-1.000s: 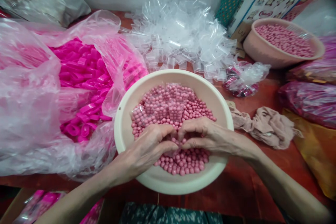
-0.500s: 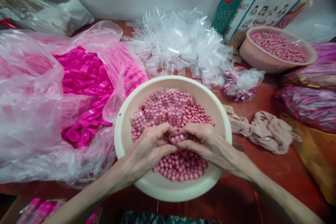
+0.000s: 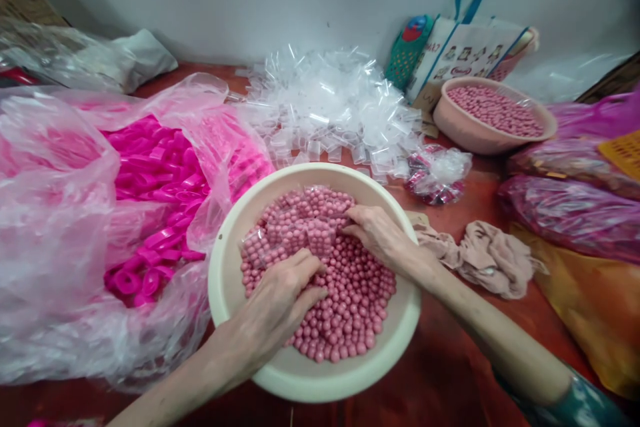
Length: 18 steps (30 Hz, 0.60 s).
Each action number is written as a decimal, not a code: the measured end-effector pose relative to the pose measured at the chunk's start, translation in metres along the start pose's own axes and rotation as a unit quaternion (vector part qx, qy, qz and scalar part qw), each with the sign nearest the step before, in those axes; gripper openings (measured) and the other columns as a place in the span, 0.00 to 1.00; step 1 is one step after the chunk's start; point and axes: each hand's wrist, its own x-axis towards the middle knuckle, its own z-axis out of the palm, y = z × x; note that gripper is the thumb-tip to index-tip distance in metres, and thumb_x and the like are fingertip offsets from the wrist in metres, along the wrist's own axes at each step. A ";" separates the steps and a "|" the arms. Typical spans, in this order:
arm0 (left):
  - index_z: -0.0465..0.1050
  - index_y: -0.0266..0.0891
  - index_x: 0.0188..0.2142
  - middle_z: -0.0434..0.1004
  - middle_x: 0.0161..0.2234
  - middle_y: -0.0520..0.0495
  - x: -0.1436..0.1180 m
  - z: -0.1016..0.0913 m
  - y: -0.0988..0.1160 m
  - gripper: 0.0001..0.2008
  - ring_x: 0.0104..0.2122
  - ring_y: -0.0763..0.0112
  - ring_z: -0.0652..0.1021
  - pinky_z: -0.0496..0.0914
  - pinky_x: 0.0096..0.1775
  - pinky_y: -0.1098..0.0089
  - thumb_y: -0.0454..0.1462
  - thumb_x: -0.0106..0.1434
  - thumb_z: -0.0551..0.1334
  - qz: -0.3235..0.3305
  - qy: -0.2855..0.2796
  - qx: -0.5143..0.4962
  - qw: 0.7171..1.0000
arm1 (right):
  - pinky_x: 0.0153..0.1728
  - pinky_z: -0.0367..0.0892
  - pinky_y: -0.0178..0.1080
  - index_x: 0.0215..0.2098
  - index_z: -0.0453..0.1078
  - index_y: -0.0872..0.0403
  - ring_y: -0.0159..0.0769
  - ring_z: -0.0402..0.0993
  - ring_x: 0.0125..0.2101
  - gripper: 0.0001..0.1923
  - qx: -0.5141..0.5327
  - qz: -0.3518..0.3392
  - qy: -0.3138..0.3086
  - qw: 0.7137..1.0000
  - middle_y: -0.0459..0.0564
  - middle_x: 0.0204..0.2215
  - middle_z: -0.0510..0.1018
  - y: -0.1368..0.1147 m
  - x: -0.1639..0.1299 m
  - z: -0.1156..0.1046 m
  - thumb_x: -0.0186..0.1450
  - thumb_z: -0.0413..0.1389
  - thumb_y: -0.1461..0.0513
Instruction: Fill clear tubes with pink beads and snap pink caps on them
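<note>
So half a second ago both hands were pinched together over the middle of the cream bowl (image 3: pixel 227 293), holding a little clear packet of beads between them. Now they've split up. The right hand (image 3: pixel 383 240) has gone to the far side of the bowl, fingertips on the small filled clear bags (image 3: pixel 295 227) lying on top of the pink beads (image 3: pixel 350 300); its grip looks loosely pinched at the edge of one bag, though whether it really has hold of it can't be told. The left hand (image 3: pixel 277 307) sits on the near-left part of the bowl, palm down, fingers curled into the loose beads; what its grip has hold of is hidden under the hand. The camera has also tipped up a bit, so more wall shows.

The bowl is roughly half full of beads, with the filled bags at its far-left side. Left of the bowl, a big pink plastic bag (image 3: pixel 55 233) lies open, full of bright magenta plastic pieces (image 3: pixel 155 193). Behind the bowl there's a heap of empty clear packets (image 3: pixel 330 100). Far right of the bowl a second, pinkish bowl (image 3: pixel 450 127) also holds beads, with a printed tote bag (image 3: pixel 465 53) behind it. Just right of the bowl a crumpled beige cloth (image 3: pixel 485 257) lies on the red counter (image 3: pixel 450 373), with more filled plastic bags (image 3: pixel 575 213) beyond.
</note>
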 end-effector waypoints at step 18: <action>0.70 0.36 0.41 0.74 0.37 0.47 0.150 -0.068 0.048 0.09 0.38 0.67 0.74 0.67 0.40 0.67 0.37 0.64 0.54 0.054 0.048 0.214 0.974 | 0.43 0.60 0.47 0.50 0.59 0.59 0.50 0.61 0.44 0.34 -0.158 0.173 0.088 0.968 0.60 0.44 0.64 0.121 0.048 -0.037 0.47 0.64 0.61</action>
